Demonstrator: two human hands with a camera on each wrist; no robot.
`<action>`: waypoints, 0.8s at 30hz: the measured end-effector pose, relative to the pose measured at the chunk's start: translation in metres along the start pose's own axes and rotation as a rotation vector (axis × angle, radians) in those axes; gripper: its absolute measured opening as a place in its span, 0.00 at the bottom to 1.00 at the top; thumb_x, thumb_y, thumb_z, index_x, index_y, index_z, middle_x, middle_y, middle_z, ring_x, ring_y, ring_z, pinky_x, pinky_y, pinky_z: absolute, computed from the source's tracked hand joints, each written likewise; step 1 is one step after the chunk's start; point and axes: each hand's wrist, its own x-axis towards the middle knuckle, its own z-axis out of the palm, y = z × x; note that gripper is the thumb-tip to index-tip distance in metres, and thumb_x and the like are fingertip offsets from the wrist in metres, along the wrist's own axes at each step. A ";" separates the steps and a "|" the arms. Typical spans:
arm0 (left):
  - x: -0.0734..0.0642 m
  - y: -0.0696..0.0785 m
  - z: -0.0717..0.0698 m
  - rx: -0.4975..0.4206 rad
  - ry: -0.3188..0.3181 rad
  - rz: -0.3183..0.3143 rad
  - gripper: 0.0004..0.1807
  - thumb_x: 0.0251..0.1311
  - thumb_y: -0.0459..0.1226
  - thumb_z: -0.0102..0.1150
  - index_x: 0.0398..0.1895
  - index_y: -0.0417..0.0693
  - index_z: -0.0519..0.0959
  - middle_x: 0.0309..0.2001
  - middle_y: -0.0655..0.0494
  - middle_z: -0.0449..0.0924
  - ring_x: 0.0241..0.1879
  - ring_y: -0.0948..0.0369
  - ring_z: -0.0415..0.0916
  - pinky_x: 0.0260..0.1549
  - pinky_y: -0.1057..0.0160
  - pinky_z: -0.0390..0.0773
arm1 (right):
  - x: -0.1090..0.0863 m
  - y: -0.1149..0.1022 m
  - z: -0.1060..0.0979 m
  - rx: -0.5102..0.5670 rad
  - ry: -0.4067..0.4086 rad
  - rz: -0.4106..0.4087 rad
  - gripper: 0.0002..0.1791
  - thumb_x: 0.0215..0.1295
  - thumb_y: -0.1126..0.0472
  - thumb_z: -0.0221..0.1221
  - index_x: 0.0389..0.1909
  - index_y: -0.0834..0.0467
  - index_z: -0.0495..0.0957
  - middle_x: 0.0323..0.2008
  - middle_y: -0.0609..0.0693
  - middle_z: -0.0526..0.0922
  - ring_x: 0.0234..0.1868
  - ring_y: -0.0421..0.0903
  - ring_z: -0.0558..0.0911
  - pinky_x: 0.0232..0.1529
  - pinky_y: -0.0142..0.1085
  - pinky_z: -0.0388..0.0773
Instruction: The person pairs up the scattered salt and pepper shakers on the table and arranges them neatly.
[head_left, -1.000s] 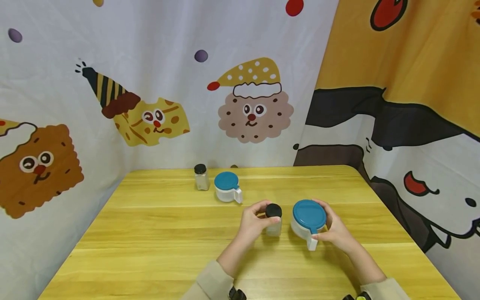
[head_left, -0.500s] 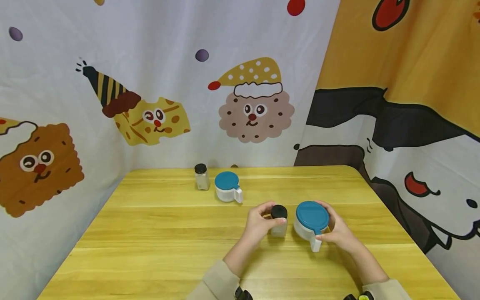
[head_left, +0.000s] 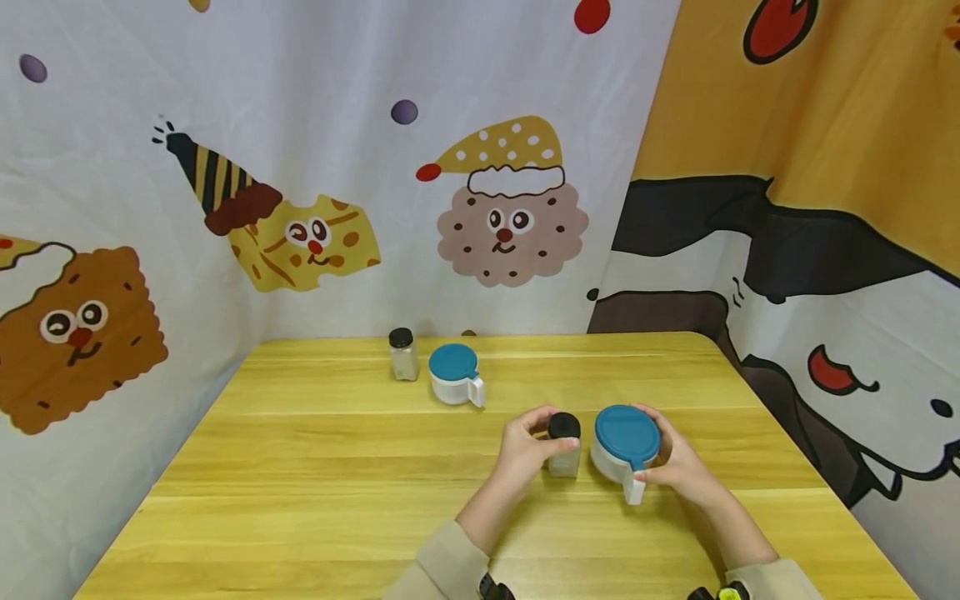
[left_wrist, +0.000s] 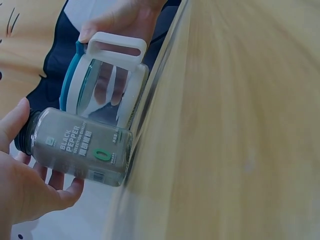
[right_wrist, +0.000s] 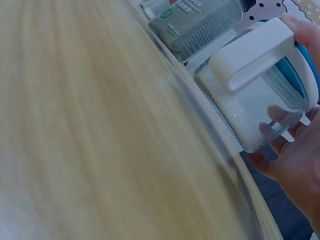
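Note:
In the head view my left hand [head_left: 522,450] grips a black pepper bottle [head_left: 564,462] with a black cap, thumb at the cap and fingers round the far side. Its printed label [left_wrist: 75,137] faces the left wrist view. Just right of it stands a clear seasoning jar [head_left: 627,432] with a blue lid and a white handle [right_wrist: 255,52]. My right hand [head_left: 684,463] holds this jar from the right, thumb by the handle's top and fingers behind the glass. Both containers are upright, close side by side, with their bases at the tabletop.
Farther back on the wooden table [head_left: 337,500] stand a second black-capped bottle [head_left: 405,362] and another blue-lidded jar [head_left: 453,379] with a white handle. Behind the table's far edge hangs a curtain [head_left: 322,125] printed with cartoon figures.
My left hand and the pepper bottle have shifted right and slightly nearer to me. My right hand and the seasoning jar have moved a little the same way. The back pair stays put.

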 end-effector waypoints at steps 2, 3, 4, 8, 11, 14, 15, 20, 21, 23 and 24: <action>0.000 0.000 0.001 -0.008 0.003 -0.009 0.21 0.41 0.29 0.77 0.43 0.44 0.84 0.40 0.57 0.82 0.42 0.61 0.75 0.43 0.62 0.76 | 0.000 0.001 -0.001 0.008 -0.001 0.000 0.51 0.43 0.82 0.63 0.69 0.73 0.47 0.59 0.44 0.70 0.57 0.39 0.73 0.55 0.27 0.66; 0.000 0.000 0.002 -0.008 0.006 -0.011 0.21 0.41 0.29 0.76 0.43 0.44 0.83 0.40 0.57 0.82 0.42 0.61 0.74 0.43 0.62 0.76 | 0.000 0.001 -0.001 0.012 -0.004 -0.001 0.50 0.43 0.82 0.63 0.69 0.73 0.47 0.59 0.44 0.70 0.56 0.40 0.73 0.55 0.27 0.67; 0.000 -0.001 0.002 -0.009 0.007 -0.014 0.21 0.41 0.29 0.76 0.43 0.44 0.83 0.40 0.57 0.81 0.42 0.61 0.74 0.43 0.62 0.76 | 0.000 0.001 -0.001 0.019 -0.005 -0.001 0.50 0.43 0.82 0.63 0.69 0.73 0.48 0.59 0.45 0.71 0.56 0.40 0.73 0.54 0.28 0.67; 0.000 0.000 0.003 -0.013 0.015 -0.029 0.22 0.41 0.28 0.76 0.43 0.44 0.83 0.40 0.57 0.81 0.42 0.61 0.74 0.43 0.62 0.76 | -0.001 0.002 -0.002 0.063 -0.018 0.005 0.50 0.44 0.81 0.63 0.69 0.73 0.47 0.59 0.46 0.71 0.56 0.41 0.74 0.54 0.29 0.69; 0.000 0.001 0.003 -0.023 0.016 -0.037 0.21 0.41 0.28 0.76 0.43 0.44 0.83 0.41 0.57 0.81 0.43 0.60 0.74 0.44 0.61 0.76 | -0.002 0.003 -0.002 0.100 -0.025 0.016 0.50 0.45 0.80 0.63 0.69 0.73 0.46 0.59 0.46 0.71 0.56 0.42 0.74 0.54 0.30 0.70; 0.000 0.000 0.004 -0.024 0.017 -0.039 0.22 0.40 0.28 0.76 0.43 0.44 0.83 0.41 0.57 0.81 0.43 0.60 0.74 0.45 0.61 0.76 | -0.002 0.003 -0.002 0.128 -0.040 0.015 0.50 0.46 0.80 0.63 0.69 0.73 0.46 0.60 0.48 0.70 0.57 0.42 0.73 0.54 0.31 0.70; 0.000 0.000 0.004 -0.026 0.019 -0.039 0.22 0.40 0.28 0.76 0.43 0.44 0.83 0.41 0.57 0.81 0.43 0.60 0.74 0.45 0.61 0.76 | -0.002 0.003 -0.002 0.136 -0.046 0.013 0.50 0.46 0.80 0.63 0.69 0.73 0.45 0.60 0.49 0.70 0.57 0.43 0.73 0.54 0.31 0.70; 0.000 -0.002 0.006 -0.029 0.019 -0.032 0.21 0.40 0.27 0.76 0.42 0.43 0.83 0.41 0.56 0.81 0.43 0.59 0.74 0.45 0.61 0.76 | -0.002 0.003 -0.002 0.166 -0.070 0.010 0.50 0.48 0.80 0.63 0.69 0.73 0.45 0.61 0.51 0.69 0.58 0.44 0.73 0.55 0.32 0.70; 0.000 -0.001 0.006 -0.030 0.019 -0.031 0.21 0.40 0.27 0.76 0.42 0.43 0.83 0.41 0.56 0.81 0.43 0.59 0.74 0.45 0.61 0.76 | -0.002 0.003 -0.002 0.169 -0.069 0.014 0.50 0.48 0.80 0.63 0.69 0.73 0.45 0.61 0.51 0.69 0.58 0.44 0.72 0.55 0.32 0.70; 0.000 -0.001 0.007 -0.030 0.020 -0.029 0.21 0.40 0.27 0.76 0.42 0.43 0.83 0.41 0.56 0.81 0.43 0.60 0.74 0.45 0.61 0.76 | -0.002 0.004 -0.003 0.174 -0.063 0.023 0.50 0.48 0.80 0.63 0.69 0.73 0.45 0.61 0.51 0.69 0.58 0.44 0.72 0.56 0.31 0.69; 0.000 -0.001 0.007 -0.028 0.022 -0.029 0.21 0.40 0.27 0.76 0.42 0.43 0.83 0.41 0.57 0.81 0.43 0.60 0.74 0.45 0.61 0.76 | -0.002 0.005 -0.003 0.173 -0.058 0.027 0.50 0.48 0.80 0.63 0.69 0.73 0.45 0.61 0.51 0.69 0.58 0.43 0.72 0.56 0.31 0.69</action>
